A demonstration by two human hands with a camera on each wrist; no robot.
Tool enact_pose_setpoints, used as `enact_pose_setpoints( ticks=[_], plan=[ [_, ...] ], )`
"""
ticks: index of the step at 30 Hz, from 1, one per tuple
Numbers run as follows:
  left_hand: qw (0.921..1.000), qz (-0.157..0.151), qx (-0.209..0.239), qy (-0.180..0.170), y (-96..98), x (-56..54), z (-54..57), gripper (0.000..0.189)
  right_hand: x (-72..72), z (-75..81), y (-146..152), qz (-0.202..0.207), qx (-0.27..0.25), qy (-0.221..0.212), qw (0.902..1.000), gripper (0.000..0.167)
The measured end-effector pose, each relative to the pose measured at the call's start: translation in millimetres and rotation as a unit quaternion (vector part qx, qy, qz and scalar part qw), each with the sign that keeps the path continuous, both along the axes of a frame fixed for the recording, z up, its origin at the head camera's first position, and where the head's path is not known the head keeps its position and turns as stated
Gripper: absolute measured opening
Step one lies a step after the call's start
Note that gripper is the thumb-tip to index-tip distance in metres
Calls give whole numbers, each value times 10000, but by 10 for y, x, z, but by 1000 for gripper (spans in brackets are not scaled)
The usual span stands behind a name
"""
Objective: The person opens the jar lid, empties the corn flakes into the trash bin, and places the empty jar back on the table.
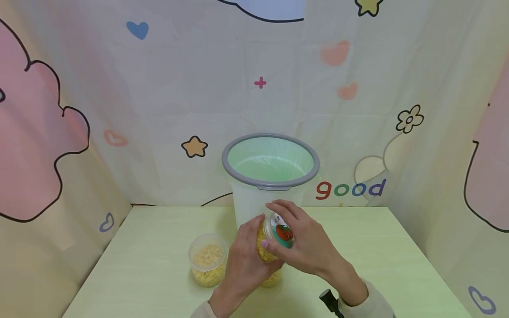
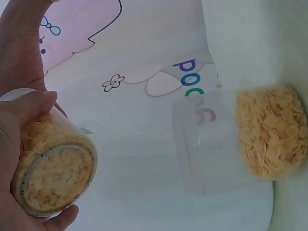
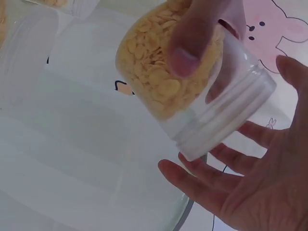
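Note:
My left hand [image 1: 248, 256] grips a clear jar of yellow flakes [image 2: 57, 178], its thumb lying along the side in the right wrist view. The jar is tilted, with its lid end toward my right hand [image 1: 308, 240]. Its lid [image 1: 283, 230] carries a red and green picture. Around that lid the right fingers [image 3: 211, 183] are spread and only slightly bent, the palm apart from it. A second jar of flakes [image 1: 208, 260] stands on the table to the left. Below my hands a third jar [image 1: 273, 279] is mostly hidden.
A pale green bin [image 1: 246, 203] with a grey rim [image 1: 270, 182] stands behind my hands, against the printed curtain [image 1: 179, 79]. The light table [image 1: 151, 260] spreads to both sides. A black piece [image 1: 329, 300] sits by my right sleeve.

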State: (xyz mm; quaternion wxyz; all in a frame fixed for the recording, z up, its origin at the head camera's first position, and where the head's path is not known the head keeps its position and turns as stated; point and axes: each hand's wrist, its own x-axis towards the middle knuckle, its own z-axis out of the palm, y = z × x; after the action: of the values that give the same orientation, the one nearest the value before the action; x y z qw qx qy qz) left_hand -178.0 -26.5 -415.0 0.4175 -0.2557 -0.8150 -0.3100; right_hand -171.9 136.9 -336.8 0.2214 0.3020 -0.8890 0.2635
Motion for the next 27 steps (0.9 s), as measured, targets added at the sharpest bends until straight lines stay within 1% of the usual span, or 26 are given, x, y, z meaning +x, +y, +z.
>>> enact_pose_setpoints(
  ticks=[2, 5, 8, 10, 12, 14, 17, 20, 23, 27],
  plan=[
    [9999, 96, -73, 117, -13, -12, -7, 92, 4, 10, -10, -83, 7, 80, 9999, 65],
    [9992, 275, -162, 238, -36, -27, -21, 95, 10, 19, -22, -260, 1, 100, 9996, 63],
    [9983, 410, -278, 322, -56, -37, -36, 99, 20, 11, -29, -425, -13, -95, 9991, 60],
    [9972, 490, -380, 408, -69, -40, -43, 101, 28, -4, -34, -511, -10, -314, 9982, 59],
    [9957, 586, -493, 522, -81, -41, -49, 103, 34, -23, -41, -536, -24, -510, 9973, 60],
    [9939, 676, -590, 647, -91, -41, -50, 104, 36, -43, -48, -546, -29, -597, 9967, 61],
    [9920, 756, -672, 761, -103, -39, -50, 104, 35, -68, -54, -478, -92, -563, 9972, 60],
    [9915, 746, -697, 801, -114, -34, -46, 102, 29, -88, -51, -389, -174, -434, 9981, 58],
    [9916, 715, -723, 805, -126, -22, -35, 101, 26, -102, -36, -223, -325, -481, 9981, 58],
    [9913, 673, -790, 810, -146, -5, -19, 100, 24, -107, -10, 50, -498, -670, 9965, 61]
  ],
)
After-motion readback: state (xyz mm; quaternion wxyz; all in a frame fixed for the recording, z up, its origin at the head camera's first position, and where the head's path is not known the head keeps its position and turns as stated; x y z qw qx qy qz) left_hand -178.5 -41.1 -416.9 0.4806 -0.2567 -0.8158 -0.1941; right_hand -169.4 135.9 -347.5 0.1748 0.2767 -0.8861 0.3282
